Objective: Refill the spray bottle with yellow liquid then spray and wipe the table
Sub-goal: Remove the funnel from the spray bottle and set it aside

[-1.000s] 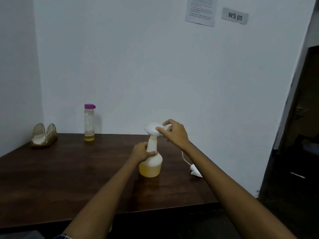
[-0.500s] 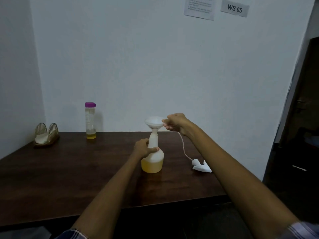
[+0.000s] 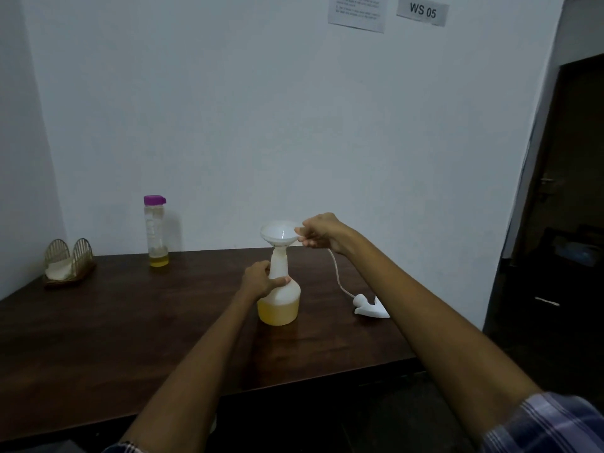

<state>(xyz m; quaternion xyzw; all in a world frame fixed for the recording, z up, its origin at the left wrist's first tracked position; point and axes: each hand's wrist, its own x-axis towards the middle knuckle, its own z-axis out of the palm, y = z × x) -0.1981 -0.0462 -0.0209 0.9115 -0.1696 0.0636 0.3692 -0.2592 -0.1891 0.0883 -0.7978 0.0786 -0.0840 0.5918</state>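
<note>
A white spray bottle [image 3: 281,305] stands mid-table, its lower part filled with yellow liquid. A white funnel [image 3: 278,234] sits in its open neck. My left hand [image 3: 261,282] grips the bottle's neck and shoulder. My right hand [image 3: 322,235] pinches the funnel's right rim. The bottle's white spray head [image 3: 369,307] lies on the table to the right, its thin tube curving up behind my right wrist. A clear bottle [image 3: 156,232] with a purple cap stands at the back, holding a little yellow liquid at the bottom.
The dark wooden table [image 3: 130,338] runs up to white walls at the back and left. A wire holder with a white cloth [image 3: 67,264] sits at the far left. A dark doorway [image 3: 562,207] opens to the right, past the table's edge.
My right hand went from touching the funnel's top with spread fingers to pinching its right rim. The left hand kept its grip on the bottle. The camera tilted slightly.
</note>
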